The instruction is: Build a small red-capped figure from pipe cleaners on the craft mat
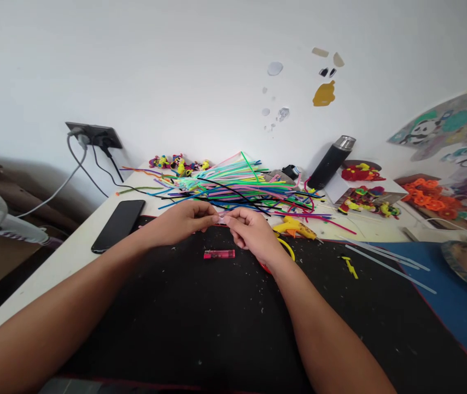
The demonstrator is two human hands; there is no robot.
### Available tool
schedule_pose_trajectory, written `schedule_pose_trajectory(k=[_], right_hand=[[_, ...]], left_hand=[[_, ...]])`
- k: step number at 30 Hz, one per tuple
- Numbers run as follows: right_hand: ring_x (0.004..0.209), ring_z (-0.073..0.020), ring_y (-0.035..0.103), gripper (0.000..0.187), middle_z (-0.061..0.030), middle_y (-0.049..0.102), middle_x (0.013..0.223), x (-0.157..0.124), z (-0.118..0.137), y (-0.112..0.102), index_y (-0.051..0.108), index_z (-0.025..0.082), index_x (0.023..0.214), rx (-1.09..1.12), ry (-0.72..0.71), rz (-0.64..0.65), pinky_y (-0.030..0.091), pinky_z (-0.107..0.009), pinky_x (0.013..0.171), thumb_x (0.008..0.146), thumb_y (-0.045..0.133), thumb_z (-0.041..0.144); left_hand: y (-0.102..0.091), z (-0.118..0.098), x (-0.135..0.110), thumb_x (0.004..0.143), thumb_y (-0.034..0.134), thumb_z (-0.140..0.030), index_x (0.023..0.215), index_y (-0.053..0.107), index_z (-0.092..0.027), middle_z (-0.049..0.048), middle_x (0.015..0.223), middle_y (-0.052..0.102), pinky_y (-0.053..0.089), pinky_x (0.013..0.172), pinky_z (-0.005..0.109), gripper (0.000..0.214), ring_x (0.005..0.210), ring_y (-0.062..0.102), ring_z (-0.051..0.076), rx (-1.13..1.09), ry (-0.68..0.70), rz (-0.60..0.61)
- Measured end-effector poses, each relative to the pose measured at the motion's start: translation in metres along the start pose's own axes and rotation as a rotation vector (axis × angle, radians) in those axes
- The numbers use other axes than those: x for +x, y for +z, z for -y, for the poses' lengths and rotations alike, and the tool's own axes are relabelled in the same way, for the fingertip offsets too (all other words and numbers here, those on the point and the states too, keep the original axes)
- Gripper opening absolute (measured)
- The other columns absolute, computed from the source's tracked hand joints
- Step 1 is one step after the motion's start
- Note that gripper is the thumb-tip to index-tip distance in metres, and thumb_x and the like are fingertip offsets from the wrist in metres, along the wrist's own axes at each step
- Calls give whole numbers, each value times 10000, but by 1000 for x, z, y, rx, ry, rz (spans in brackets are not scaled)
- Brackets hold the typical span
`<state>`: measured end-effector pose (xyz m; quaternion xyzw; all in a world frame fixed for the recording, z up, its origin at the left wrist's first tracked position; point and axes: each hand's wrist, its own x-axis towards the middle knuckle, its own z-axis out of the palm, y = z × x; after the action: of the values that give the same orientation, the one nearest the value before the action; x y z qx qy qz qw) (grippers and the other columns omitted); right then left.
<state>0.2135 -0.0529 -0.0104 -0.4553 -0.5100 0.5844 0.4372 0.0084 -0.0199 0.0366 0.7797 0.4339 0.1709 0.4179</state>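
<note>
My left hand [186,221] and my right hand [252,230] meet above the black mat [184,323], thumbs and forefingers pinched. A tiny pale bit shows where the fingertips come together, too small to name. Just below them on the mat lies a pink-red lighter [219,254]. Beyond the fingers spreads a heap of coloured pipe cleaners [233,186]. To the right of my right hand rests a yellow hot glue gun [297,227]. A yellow loop [289,249] and a red curve show partly behind my right wrist.
At left lies a black phone [119,225]. Clear glue sticks [393,262] and a small yellow bent piece [350,266] are at right. A black flask [332,162] leans near the wall beside a white box [365,191] with small fuzzy figures. Cables hang from a wall socket [94,135].
</note>
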Motion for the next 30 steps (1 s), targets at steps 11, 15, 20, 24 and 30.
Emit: schedule_pose_trajectory(k=[11, 15, 20, 24, 30], right_hand=[[381, -66, 395, 345, 78, 515, 542, -1, 4, -1, 650, 186, 904, 87, 11, 7, 212, -201, 371, 809, 752, 502], [381, -65, 393, 368, 77, 518, 547, -1, 5, 0, 650, 187, 904, 96, 6, -2, 210, -203, 371, 803, 763, 522], [382, -64, 397, 380, 79, 523, 554, -1, 4, 0, 635, 190, 905, 97, 15, 12, 210, -199, 368, 786, 772, 524], [380, -61, 397, 357, 82, 526, 551, 0, 2, 1, 611, 194, 880, 96, 35, 10, 216, -195, 366, 782, 766, 500], [371, -60, 397, 355, 86, 527, 538, 0, 3, 2, 604, 198, 868, 97, 36, 8, 217, -191, 365, 772, 774, 494]], left_hand=[[0, 6, 1, 889, 630, -612, 870, 664, -182, -35, 675, 556, 333, 558, 248, 432, 598, 460, 129, -41, -3, -40], [0, 7, 1, 895, 631, -604, 854, 657, -178, -36, 671, 550, 322, 556, 247, 428, 591, 446, 122, -48, 9, -38], [1, 6, 2, 884, 647, -575, 853, 668, -186, -32, 675, 569, 335, 554, 249, 390, 588, 457, 125, -63, 13, -29], [2, 5, 2, 890, 632, -566, 858, 677, -193, -29, 691, 589, 352, 565, 248, 377, 599, 473, 130, -50, 16, -23], [2, 5, 2, 877, 633, -578, 865, 680, -190, -28, 690, 592, 351, 565, 247, 391, 605, 478, 132, -50, 13, -24]])
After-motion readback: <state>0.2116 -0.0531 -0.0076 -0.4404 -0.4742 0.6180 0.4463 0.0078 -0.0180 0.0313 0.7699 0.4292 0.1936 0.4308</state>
